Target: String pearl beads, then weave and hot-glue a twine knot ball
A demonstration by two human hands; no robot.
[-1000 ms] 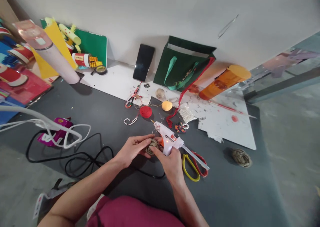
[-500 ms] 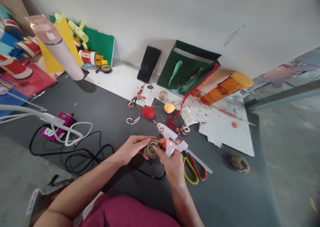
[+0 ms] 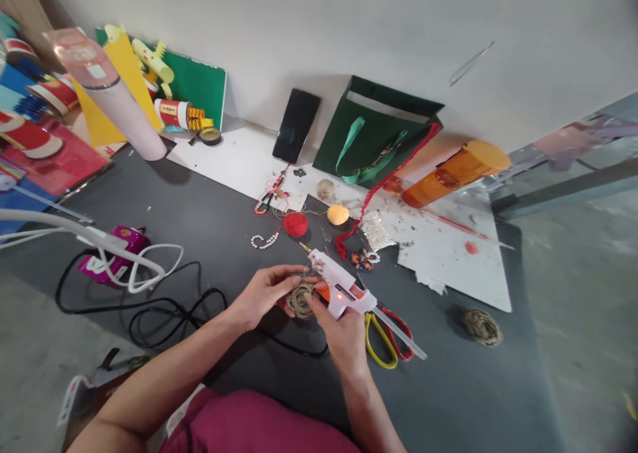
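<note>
My left hand (image 3: 269,297) pinches a brownish-grey rolled fabric rose (image 3: 300,300) at its left and upper edge. In my right hand (image 3: 343,337) is a white hot glue gun (image 3: 336,280) with a small lit lamp and a clear glue stick (image 3: 401,333) jutting from its back. Its nozzle points up and to the left, away from the rose. The right thumb rests on the rose's right side. Scissors (image 3: 381,347) with yellow and red handles lie just right of my right hand. Another rolled rose (image 3: 481,327) sits apart on the grey table at the right.
Behind my hands lie a red ball (image 3: 296,224), a yellow ball (image 3: 337,215), beaded strings (image 3: 265,242) and a bag of beads (image 3: 377,232). A phone (image 3: 297,126), green paper bag (image 3: 377,134) and orange bottle (image 3: 453,177) stand along the wall. Black cable (image 3: 164,300) loops at the left.
The glue gun has tipped slightly, its nozzle shifting a little left and its glue stick end lower. Both hands keep their hold; the view has shifted slightly.
</note>
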